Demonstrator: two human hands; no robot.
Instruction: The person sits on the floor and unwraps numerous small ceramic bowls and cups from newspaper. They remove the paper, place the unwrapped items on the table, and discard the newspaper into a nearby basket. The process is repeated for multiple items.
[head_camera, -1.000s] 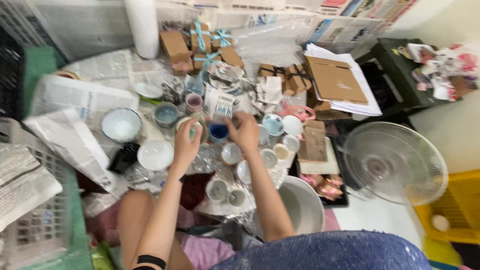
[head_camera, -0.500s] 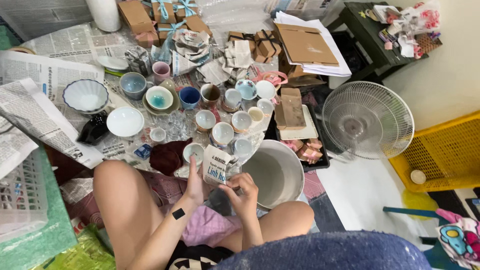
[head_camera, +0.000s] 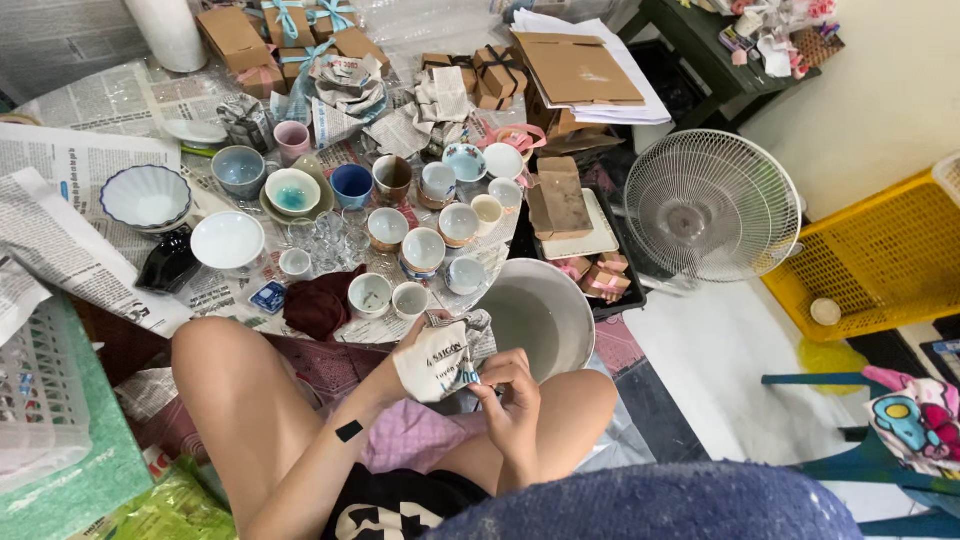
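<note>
bright, even daylight over a crowded floor, sharp in the middle and soft at the rim.

the light was soft and seemed to come from the upper right, where the pale wall (head_camera: 880, 110) and white floor (head_camera: 720, 350) were close to washed out. shadows were faint and short, pooling only under the black tray (head_camera: 640, 290). the white bowl (head_camera: 226, 240) and the big basin (head_camera: 545, 315) showed mild glare. the cups were crisp. the blue cloth (head_camera: 660, 510) at the bottom edge was out of focus, and the wide lens bent the newspaper (head_camera: 60, 230) and yellow crate (head_camera: 880, 250) outward at the sides. both hands looked slightly soft.
</note>
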